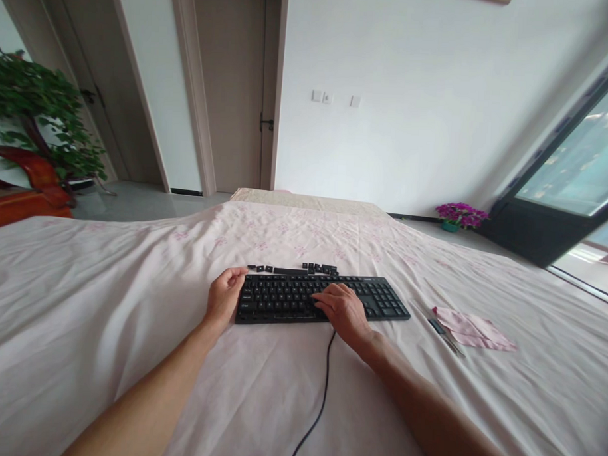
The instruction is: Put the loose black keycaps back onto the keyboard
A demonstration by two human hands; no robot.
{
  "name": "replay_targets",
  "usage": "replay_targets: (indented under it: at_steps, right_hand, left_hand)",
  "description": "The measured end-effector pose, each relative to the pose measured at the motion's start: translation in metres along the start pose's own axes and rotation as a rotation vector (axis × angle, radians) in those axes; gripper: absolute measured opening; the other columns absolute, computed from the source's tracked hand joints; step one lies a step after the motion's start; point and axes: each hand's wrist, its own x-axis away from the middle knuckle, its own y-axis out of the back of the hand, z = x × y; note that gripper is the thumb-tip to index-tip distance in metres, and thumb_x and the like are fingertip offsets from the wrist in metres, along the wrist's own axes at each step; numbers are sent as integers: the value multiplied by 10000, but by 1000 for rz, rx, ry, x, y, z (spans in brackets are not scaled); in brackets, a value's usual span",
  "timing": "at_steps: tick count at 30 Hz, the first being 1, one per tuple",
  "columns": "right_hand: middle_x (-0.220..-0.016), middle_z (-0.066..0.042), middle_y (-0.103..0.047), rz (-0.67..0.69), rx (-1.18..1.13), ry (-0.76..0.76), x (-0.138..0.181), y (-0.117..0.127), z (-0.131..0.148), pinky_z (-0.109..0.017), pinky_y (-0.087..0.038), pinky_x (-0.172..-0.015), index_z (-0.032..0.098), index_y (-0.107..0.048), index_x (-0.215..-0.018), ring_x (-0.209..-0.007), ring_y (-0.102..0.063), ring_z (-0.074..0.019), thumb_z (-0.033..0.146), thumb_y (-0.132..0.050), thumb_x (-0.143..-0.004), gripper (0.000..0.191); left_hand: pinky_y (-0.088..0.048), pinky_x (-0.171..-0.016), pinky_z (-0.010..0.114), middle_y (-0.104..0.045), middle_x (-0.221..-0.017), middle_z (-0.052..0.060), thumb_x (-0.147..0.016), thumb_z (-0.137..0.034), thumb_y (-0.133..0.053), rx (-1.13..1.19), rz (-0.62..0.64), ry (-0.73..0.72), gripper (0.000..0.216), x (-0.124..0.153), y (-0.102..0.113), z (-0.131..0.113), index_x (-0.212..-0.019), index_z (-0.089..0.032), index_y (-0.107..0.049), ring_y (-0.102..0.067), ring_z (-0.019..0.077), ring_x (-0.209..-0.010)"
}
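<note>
A black keyboard (381,298) lies on a pale pink sheet (106,301), its black cable (323,381) running toward me. My left hand (224,296) curls round the keyboard's left end, thumb at the far corner. My right hand (342,309) rests palm down on the middle keys, fingers bent and pressing on the keys. Several loose black keycaps (318,268) and one long bar key (290,271) sit in a row just beyond the keyboard's far edge.
A folded pink cloth (473,328) and a thin tool (443,328) lie on the sheet to the right. A potted green plant (39,112) and red wooden furniture (21,191) stand far left. Purple flowers (460,213) sit on the floor by a window (575,164).
</note>
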Motion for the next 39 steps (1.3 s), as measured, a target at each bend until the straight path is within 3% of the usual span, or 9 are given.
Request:
replay_targets:
  at_steps: [9,22,39]
  right_hand:
    - [-843,-15,-605,14,81,66,0,0,17,-279,-330,-725,304,-699,-968,-829,-484,-162,296,-606,-859,143]
    - [-782,-11,-573,38,185,146,-1,3,21,-301,-254,-679,263,-687,-889,-790,-451,-157,315,-565,-890,133]
    - [-800,-36,-584,53,307,182,2,-2,30,-329,-254,-681,212,-627,-925,-773,-460,-173,201,-491,-914,137]
  left_hand:
    - [-464,-693,256,-698,-806,51,-707,-350,-606,-44,6,-9,299,1,-1,-3,-917,-147,-670,-629,173,-737]
    - [-462,-688,254,-694,-775,36,-694,-330,-612,-24,15,9,278,2,-1,-2,-906,-161,-674,-623,168,-716]
    - [-468,-669,267,-686,-711,35,-647,-319,-632,9,-33,32,256,7,-4,-13,-840,-157,-678,-624,185,-701]
